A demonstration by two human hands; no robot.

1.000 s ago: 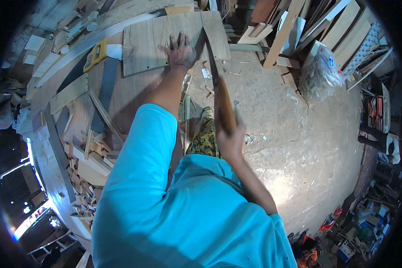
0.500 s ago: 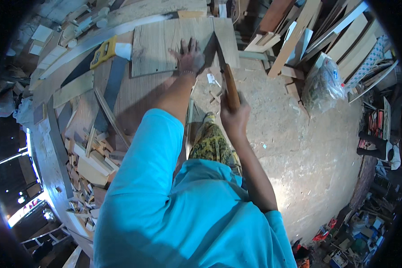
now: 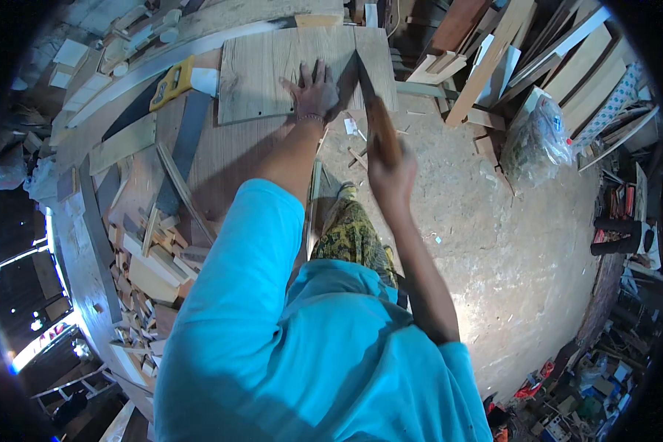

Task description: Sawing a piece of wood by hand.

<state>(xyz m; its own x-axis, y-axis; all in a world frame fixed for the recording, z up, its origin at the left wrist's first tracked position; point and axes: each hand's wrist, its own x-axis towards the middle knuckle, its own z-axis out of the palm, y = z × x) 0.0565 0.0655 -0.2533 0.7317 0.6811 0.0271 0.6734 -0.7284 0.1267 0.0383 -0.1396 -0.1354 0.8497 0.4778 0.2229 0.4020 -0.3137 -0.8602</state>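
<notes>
My left hand [image 3: 315,97] lies flat on a wood-grained board [image 3: 258,74], fingers spread and the palm pressing near its front edge. My right hand [image 3: 392,173], slightly blurred, is wrapped round the wooden handle of a handsaw [image 3: 381,125]. The dark saw blade sits in a cut running from the board's front edge toward the far side. To the right of the blade is a narrow strip of the board [image 3: 378,70], overhanging the bench edge. How deep the teeth reach below the board is hidden.
A second handsaw with a yellow handle [image 3: 171,85] lies on the bench left of the board. Wood offcuts [image 3: 151,272] pile up on the near left. Planks [image 3: 493,62] lean at the far right beside a clear plastic bag [image 3: 539,140]. The concrete floor [image 3: 508,250] spreads to my right.
My right hand and the saw have shifted slightly, with the handle now a little farther forward and right. My left hand stays flat on the board.
</notes>
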